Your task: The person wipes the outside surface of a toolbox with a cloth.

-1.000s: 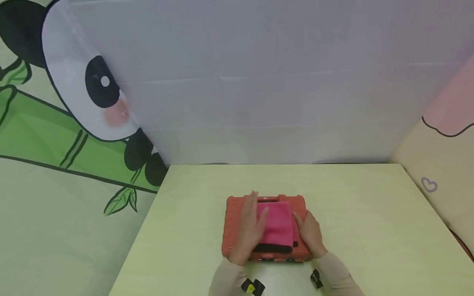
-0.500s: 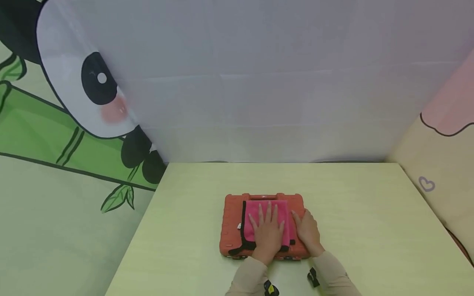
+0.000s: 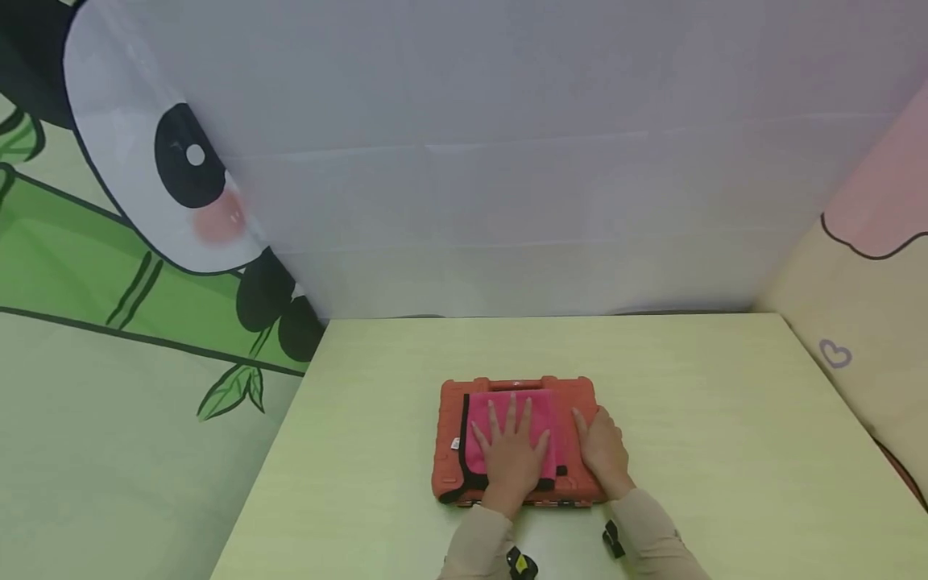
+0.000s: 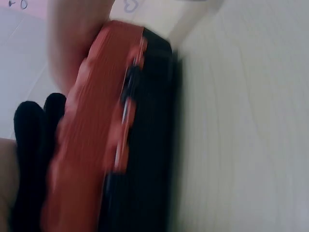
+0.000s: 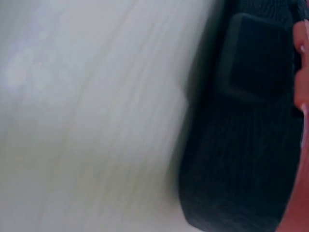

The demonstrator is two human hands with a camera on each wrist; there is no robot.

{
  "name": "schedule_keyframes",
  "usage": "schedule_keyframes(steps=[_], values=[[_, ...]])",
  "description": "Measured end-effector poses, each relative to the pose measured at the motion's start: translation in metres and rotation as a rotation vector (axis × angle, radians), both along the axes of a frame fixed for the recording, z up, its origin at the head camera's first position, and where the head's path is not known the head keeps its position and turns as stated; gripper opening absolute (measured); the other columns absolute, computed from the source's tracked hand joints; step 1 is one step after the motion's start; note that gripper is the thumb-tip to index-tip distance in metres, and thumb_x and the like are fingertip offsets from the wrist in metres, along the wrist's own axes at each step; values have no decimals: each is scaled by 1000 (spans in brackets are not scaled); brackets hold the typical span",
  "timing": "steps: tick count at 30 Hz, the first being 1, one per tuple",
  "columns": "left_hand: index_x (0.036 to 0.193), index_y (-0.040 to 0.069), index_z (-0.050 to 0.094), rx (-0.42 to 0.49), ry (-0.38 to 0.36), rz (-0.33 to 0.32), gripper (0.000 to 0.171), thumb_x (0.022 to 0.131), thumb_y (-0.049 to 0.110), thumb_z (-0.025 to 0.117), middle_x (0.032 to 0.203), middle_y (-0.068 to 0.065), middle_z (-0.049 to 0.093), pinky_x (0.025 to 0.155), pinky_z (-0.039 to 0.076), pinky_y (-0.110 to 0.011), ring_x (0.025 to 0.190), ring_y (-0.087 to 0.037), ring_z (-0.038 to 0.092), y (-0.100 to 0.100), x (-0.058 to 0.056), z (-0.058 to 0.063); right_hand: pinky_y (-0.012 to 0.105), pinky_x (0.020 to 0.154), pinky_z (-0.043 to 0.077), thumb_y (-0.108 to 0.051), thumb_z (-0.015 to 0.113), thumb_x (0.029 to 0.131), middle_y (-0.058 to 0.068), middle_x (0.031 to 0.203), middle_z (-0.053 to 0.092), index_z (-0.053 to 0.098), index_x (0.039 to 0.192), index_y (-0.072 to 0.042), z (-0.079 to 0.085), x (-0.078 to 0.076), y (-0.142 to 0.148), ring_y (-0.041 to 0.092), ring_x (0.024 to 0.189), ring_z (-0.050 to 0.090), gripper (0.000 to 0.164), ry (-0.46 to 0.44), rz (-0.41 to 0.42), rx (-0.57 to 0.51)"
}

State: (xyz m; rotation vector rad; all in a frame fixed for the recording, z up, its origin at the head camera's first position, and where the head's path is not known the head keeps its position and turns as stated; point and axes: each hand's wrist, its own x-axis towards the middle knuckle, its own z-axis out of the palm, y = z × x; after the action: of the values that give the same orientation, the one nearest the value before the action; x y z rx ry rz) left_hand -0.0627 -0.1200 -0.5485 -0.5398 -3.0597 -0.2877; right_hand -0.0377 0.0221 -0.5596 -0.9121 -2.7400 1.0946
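Cloth (image 3: pixel 547 412) is lying on the red case (image 3: pixel 569 435) at lower centre of frame, possibly risking rumpling if the left hand (image 3: pixel 513 461), flat and spread, is dragging unevenly while the right hand (image 3: pixel 605 451) is gripping the case's right edge, and the left wrist view is revealing a black lower half (image 4: pixel 149 125) that the head view is barely showing.

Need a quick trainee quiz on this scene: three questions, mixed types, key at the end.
1. Which hand lies with its fingers spread on the pink fabric?
2. Fill in: the red case has a ____ lower part, seen in the left wrist view.
3. Multiple choice: the right hand is at which edge of the case? A) left B) right C) far

Key: 1. The left hand. 2. Black. 3. B.
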Motion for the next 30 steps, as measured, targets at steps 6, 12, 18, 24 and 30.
schedule_keyframes(steps=[6,12,18,24,30], values=[[145,28,29,56,16,59,62,90,55,42,153,0,23,105,8,-67,140,-39,14,-39,-5,2,48,64,47,-47,36,96,27,108,56,37,130,9,2,4,-4,37,91,56,65,-14,-11,-21],[144,30,30,84,13,95,62,89,55,43,152,-1,25,104,10,-69,140,-39,13,-71,-8,2,38,55,44,-47,38,96,23,101,57,36,131,8,0,7,-8,29,79,53,65,-15,-16,-41],[142,29,34,178,14,131,65,85,56,50,150,-19,21,98,29,-66,134,-47,21,-93,-9,-2,37,55,43,-47,37,96,23,100,57,36,130,7,-3,11,-13,28,78,53,65,-12,-26,-41],[145,22,29,432,-105,150,73,84,51,58,147,-24,24,81,46,-58,112,-44,51,-124,-15,-11,34,53,41,-51,34,95,21,97,57,35,132,7,-8,15,-20,26,75,52,68,-10,-41,-45],[145,19,28,632,-181,96,70,86,38,61,141,-25,32,83,42,-62,109,-44,51,-149,-13,-17,34,53,43,-45,39,96,21,97,58,32,134,6,-8,19,-28,26,75,53,65,25,-41,-41]])
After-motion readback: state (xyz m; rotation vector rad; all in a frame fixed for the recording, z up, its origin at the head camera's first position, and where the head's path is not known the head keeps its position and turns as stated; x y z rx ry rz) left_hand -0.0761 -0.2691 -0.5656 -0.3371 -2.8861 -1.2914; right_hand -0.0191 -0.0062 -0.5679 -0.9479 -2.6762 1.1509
